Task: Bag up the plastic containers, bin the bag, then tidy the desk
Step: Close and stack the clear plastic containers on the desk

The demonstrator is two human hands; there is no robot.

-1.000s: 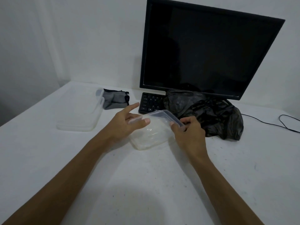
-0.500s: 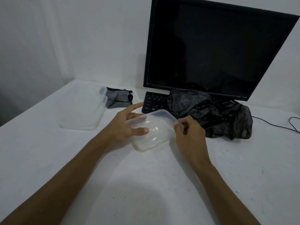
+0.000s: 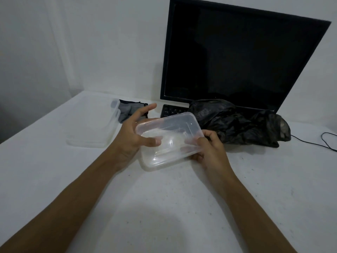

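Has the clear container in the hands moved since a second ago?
Yes. The clear container has risen and tilted up, its far rim now overlapping the keyboard.

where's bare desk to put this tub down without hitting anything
Bare desk lies near you, between and below both forearms, and on the right, in front of the black bag as far as the cable. The near left corner is also bare. It is crowded at the back: clear containers, grey cloth, keyboard and bag below the monitor.
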